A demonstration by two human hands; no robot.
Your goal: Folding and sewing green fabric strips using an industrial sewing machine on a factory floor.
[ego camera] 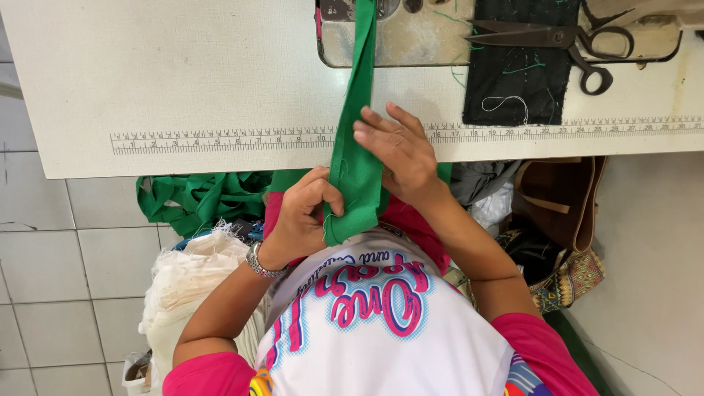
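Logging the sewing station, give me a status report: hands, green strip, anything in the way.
Left hand pinching green fabric strip end. Right hand flat on strip at table edge. Scissors aside, clear.

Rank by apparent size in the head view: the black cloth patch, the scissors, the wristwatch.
1. Black cloth patch, largest.
2. Scissors, nearly as long but far slimmer.
3. Wristwatch on the left hand, smallest, though nearer the camera.

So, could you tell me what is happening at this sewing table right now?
A person is handling a long green fabric strip that runs from the sewing machine down over the table edge. The left hand pinches its folded lower end, while the right hand presses it flat near the printed ruler. Black scissors lie on a dark cloth, and more green fabric sits piled below the table.
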